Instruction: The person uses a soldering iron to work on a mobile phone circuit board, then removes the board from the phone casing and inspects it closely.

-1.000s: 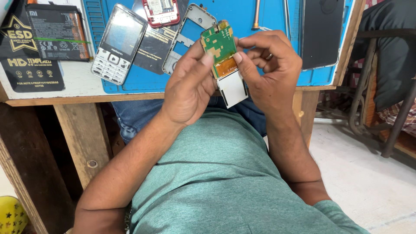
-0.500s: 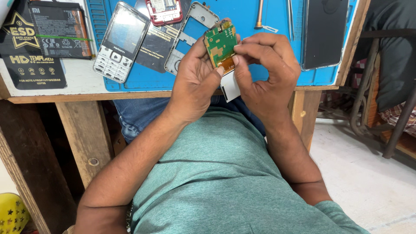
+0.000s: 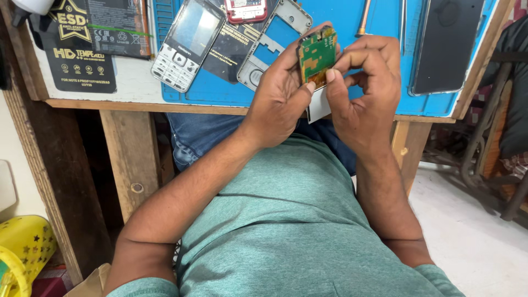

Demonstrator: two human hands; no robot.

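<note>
A small green phone circuit board (image 3: 315, 56) with gold patches is held upright just in front of the blue work mat (image 3: 379, 93). My left hand (image 3: 280, 96) grips the board from the left, thumb at its lower edge. My right hand (image 3: 366, 82) pinches the board's lower right corner with thumb and fingers. A white display part (image 3: 318, 108) hangs below the board, mostly hidden between my hands.
On the mat lie a silver keypad phone (image 3: 184, 47), a grey phone frame (image 3: 270, 41), a red phone part (image 3: 246, 8), a dark phone panel (image 3: 446, 44) and thin tools (image 3: 365, 16). Black packets (image 3: 82, 44) sit at the left. A yellow bucket (image 3: 25, 247) stands below.
Both hands have lifted the board a little toward the mat and closed in around it. The white display part is now mostly covered by my hands.
</note>
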